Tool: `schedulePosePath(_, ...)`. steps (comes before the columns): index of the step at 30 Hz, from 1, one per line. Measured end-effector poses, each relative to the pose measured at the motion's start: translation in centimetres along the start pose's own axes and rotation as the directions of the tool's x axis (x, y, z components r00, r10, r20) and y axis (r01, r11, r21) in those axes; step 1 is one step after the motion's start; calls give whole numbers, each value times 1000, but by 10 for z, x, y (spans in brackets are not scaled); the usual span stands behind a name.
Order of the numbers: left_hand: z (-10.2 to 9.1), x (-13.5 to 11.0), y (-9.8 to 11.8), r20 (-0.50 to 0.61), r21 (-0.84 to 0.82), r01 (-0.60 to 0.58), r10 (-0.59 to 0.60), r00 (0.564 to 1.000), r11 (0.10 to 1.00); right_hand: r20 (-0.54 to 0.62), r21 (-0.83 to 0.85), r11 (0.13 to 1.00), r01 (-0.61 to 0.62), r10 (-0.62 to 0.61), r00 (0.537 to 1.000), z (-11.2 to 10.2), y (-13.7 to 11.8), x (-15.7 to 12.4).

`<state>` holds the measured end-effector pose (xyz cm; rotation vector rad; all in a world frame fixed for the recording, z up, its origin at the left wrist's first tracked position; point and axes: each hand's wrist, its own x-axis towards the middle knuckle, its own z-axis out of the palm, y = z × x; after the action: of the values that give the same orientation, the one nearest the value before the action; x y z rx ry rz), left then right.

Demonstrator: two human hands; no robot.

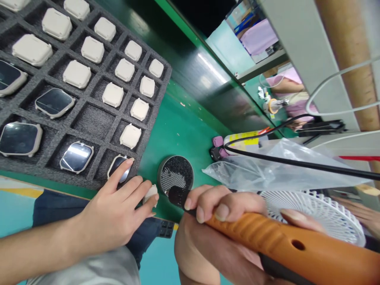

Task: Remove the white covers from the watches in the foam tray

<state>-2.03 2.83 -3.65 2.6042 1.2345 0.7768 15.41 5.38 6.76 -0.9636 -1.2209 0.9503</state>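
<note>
My left hand (111,209) holds a small white watch case (151,192) between its fingers, partly hidden by them. Its index finger stretches over a watch with a dark glass face (114,164) in the tray's nearest corner pocket. Wrapped around a thick orange-handled tool (267,233) is my right hand (225,221). The tool's black front end reaches the near rim of a round dark tin (175,176); whether they touch I cannot tell. Inside the tin is a mass of small black pieces and a patch of silvery mesh-like texture.
A grey foam tray (94,122) carries rows of white watch cases and several dark-faced watches. To the right are a clear plastic bag (255,168), a white plastic basket (317,213), a white bottle (242,140) and a hanging black cable (297,162). Other people's hands show beyond.
</note>
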Motion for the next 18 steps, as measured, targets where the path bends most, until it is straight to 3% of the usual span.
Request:
schedulePosePath(7, 2, 0, 0, -33, -7, -5, 5, 999, 1000, 12, -17, 1000, -18, 18, 1000, -8, 15, -12)
schedulePosePath(15, 1, -1, 0, -34, -5, -9, 9, 999, 1000, 19, -5, 1000, 7, -7, 1000, 0, 14, -9)
schedulePosePath(18, 1, -1, -1, -34, -6, -7, 7, 999, 1000, 72, -41, 995, -89, 91, 993, -2, 9, -8)
